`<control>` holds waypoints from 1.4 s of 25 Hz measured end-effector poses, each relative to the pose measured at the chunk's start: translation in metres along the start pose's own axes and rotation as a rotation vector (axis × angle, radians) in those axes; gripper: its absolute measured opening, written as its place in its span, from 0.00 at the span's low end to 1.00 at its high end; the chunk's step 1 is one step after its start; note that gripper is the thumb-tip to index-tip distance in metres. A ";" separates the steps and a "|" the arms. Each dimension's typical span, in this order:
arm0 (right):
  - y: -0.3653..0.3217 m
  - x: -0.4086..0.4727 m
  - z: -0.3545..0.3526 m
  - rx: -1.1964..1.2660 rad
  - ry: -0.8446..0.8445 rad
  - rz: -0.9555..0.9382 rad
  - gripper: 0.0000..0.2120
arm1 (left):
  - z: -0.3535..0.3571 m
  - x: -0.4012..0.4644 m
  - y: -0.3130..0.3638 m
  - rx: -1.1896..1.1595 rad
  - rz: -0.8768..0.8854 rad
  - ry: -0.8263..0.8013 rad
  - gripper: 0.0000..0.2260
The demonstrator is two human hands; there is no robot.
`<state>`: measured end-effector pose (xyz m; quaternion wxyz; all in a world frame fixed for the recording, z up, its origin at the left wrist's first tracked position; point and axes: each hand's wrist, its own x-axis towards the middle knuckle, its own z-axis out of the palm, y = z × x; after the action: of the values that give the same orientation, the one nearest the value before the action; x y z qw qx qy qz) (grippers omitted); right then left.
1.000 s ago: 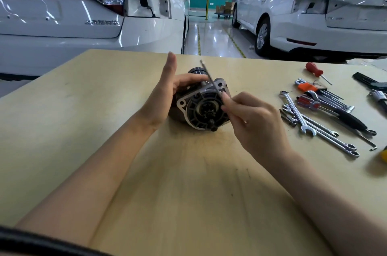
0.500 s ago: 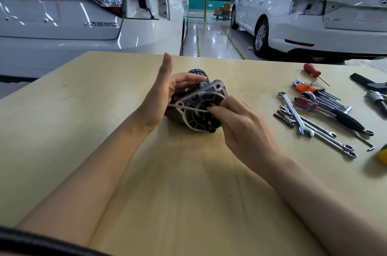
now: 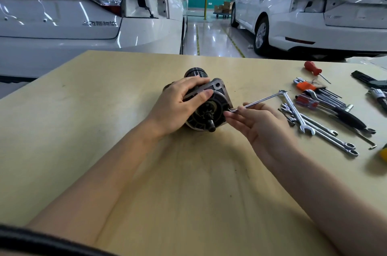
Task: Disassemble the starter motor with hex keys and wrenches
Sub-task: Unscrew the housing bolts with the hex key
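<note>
Lying on its side at the centre of the head view, the starter motor rests on the pale wooden table with its black nose and pinion shaft turned toward the camera. The left hand is curled over its upper side, fingers across the silver flange and thumb on the black face, holding it down. The right hand is only loosely curled: its fingertips pinch the bent end of a thin hex key at the lower right edge of the flange, and the long arm of the key runs up and right toward the tools.

The motor looks like a heavy, rigid lump of metal, round enough to roll, so a grip over the flange and housing seems the sound one, well clear of the shaft. The key is slender and probably springy and slippery.

By count: one motor, one key in hand, two white cars across the top of the frame. At right lie roughly three combination wrenches, a red-handled screwdriver and an orange-holdered key set; the rest overlaps too much to count
</note>
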<state>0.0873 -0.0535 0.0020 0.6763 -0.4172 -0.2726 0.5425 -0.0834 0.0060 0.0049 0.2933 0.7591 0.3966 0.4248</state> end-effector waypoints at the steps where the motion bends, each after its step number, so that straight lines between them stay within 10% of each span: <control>1: 0.000 0.000 0.000 0.030 -0.002 0.025 0.06 | 0.000 -0.001 0.001 -0.009 0.008 0.007 0.16; 26: 0.004 -0.001 -0.006 0.085 0.010 0.080 0.07 | -0.001 0.002 0.002 -0.008 -0.008 0.012 0.11; 35: 0.011 0.001 0.003 -0.787 -0.107 -0.735 0.21 | -0.002 0.002 0.001 -0.138 -0.084 -0.028 0.19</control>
<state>0.0797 -0.0515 -0.0061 0.5992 -0.4879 -0.6173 0.1476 -0.0843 0.0078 0.0078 0.3680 0.7257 0.3934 0.4279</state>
